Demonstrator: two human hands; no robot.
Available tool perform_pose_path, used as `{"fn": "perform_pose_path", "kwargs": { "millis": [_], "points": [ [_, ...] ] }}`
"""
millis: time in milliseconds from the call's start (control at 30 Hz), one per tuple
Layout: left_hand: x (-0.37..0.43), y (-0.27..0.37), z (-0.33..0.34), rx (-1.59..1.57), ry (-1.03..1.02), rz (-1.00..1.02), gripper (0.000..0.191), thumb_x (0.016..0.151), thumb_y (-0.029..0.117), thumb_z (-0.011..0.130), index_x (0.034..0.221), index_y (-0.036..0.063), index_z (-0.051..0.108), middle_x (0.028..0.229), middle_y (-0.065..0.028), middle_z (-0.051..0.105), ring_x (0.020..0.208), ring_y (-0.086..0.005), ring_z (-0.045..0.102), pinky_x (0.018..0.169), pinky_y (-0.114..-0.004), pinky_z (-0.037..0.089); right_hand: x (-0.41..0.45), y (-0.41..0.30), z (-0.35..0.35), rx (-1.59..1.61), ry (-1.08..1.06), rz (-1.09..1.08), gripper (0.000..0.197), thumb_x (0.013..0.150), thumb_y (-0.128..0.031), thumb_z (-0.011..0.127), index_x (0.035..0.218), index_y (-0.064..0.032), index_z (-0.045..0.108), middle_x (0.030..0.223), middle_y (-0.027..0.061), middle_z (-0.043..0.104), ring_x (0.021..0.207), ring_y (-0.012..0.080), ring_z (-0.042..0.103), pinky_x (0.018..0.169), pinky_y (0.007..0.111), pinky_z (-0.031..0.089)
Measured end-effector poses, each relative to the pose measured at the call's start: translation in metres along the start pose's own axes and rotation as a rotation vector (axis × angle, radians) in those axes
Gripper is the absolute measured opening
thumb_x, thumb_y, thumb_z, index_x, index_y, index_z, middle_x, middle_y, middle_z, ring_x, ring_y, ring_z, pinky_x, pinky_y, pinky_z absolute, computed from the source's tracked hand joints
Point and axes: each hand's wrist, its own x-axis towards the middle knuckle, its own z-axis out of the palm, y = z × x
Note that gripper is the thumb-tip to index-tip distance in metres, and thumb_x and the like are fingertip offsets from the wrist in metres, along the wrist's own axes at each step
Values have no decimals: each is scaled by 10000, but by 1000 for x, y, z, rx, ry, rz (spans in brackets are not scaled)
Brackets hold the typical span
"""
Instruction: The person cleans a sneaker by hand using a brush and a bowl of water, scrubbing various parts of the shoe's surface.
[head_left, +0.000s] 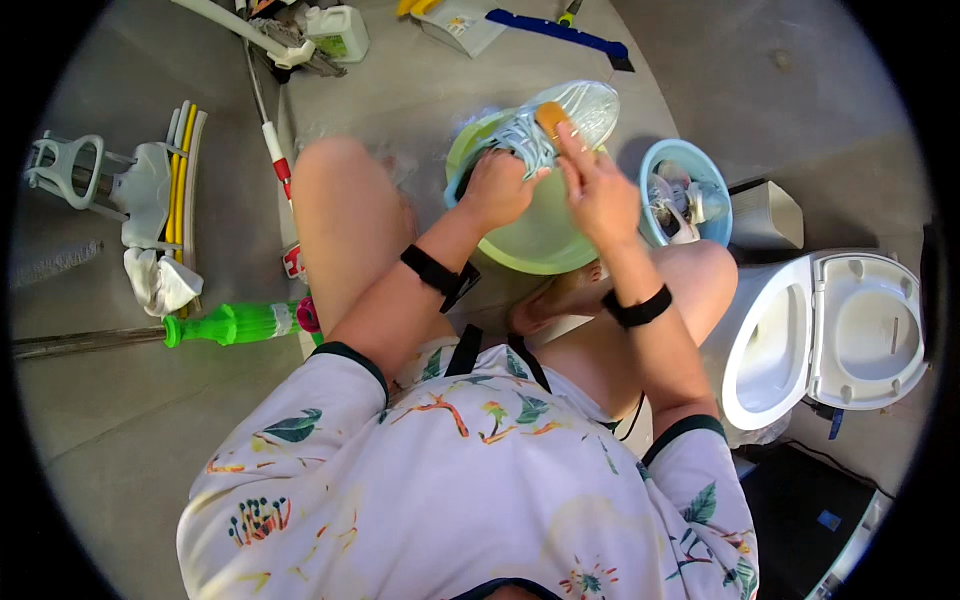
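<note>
A pale blue and white lace-up shoe (521, 142) is tilted over a yellow-green plastic basin (525, 262), its toe pointing away to the right past the rim. My left hand (496, 186) grips the shoe near its ankle opening, and some of the fingers are hidden there. In my right hand (606, 199) is an orange-brown scrubbing brush (551, 118), its head against the shoe near the laces. Cloudy liquid appears to lie in the basin. The bristles cannot be made out clearly.
Right of the basin, a light blue bucket (651, 161) holds shoes, near a pale bin (769, 216) and a toilet (795, 262). A blue squeegee (559, 31), dustpan (461, 26) and white jug (337, 34) lie beyond. At left are a green plunger (236, 322) and wall rack (146, 191).
</note>
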Motion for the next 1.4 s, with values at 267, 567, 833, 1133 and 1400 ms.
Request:
{"fn": "perform_pose_path", "kwargs": {
  "millis": [267, 567, 833, 1133, 1400],
  "points": [
    [-10, -4, 1, 58, -227, -190, 331, 868, 271, 633, 825, -58, 650, 786, -272, 614, 764, -433, 597, 708, -483, 471, 11, 25, 7, -25, -68, 23, 416, 926, -376, 538, 1339, -360, 495, 822, 180, 664, 682, 352, 653, 560, 462, 511],
    [-11, -7, 17, -97, -80, -239, 382, 889, 308, 611, 863, -73, 634, 776, -288, 603, 746, -451, 586, 691, -483, 463, -3, 3, 23, 48, -29, 296, 442, 929, -369, 529, 1367, -353, 471, 808, 189, 661, 707, 378, 645, 598, 488, 499],
    [-9, 11, 19, 23, -72, -325, 394, 890, 288, 609, 754, -81, 626, 694, -295, 574, 680, -459, 572, 644, -488, 452, 31, -10, 33, 228, 23, 630, 477, 960, -321, 451, 1430, -256, 401, 942, 244, 656, 774, 448, 626, 666, 517, 490],
    [-9, 30, 16, 65, -226, -394, 449, 898, 294, 599, 650, -80, 587, 672, -304, 544, 658, -465, 547, 612, -502, 427, 43, 9, 27, 178, 92, 591, 500, 965, -321, 424, 1447, -205, 359, 822, 282, 640, 749, 459, 625, 668, 528, 486],
    [-8, 18, 20, 69, -246, -311, 432, 896, 288, 599, 682, -87, 597, 664, -298, 546, 640, -449, 554, 615, -483, 441, 8, 3, 28, 247, -49, 473, 531, 955, -304, 440, 1463, -200, 325, 888, 263, 652, 764, 431, 633, 658, 517, 493]
  ]
}}
